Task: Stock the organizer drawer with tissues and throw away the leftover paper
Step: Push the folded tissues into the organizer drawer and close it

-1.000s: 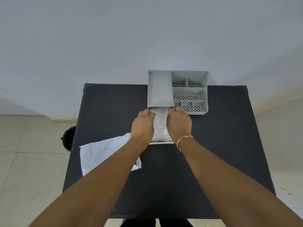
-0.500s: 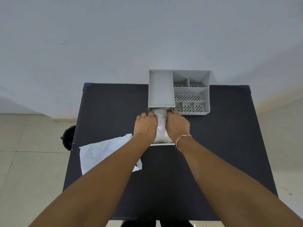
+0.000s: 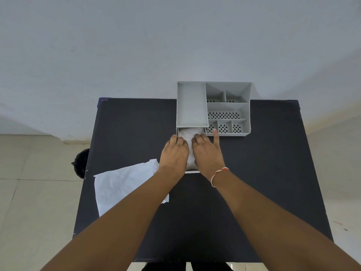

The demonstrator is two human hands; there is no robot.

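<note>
We are on the stocking step: our left hand [image 3: 174,153] and right hand [image 3: 208,152] press flat, palms down and clasping nothing, on the tissues [image 3: 190,133] in the pulled-out drawer [image 3: 192,171] of the organizer [image 3: 247,106]. Next, we should push it shut, then bin the leftover paper [image 3: 125,184] lying on the desk [image 3: 254,173]. Since a second ago our right forefinger has straightened toward the organizer.

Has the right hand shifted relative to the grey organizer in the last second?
Yes. The right hand has crept toward the grey plastic organizer, one finger now extended over its front compartment.
</note>
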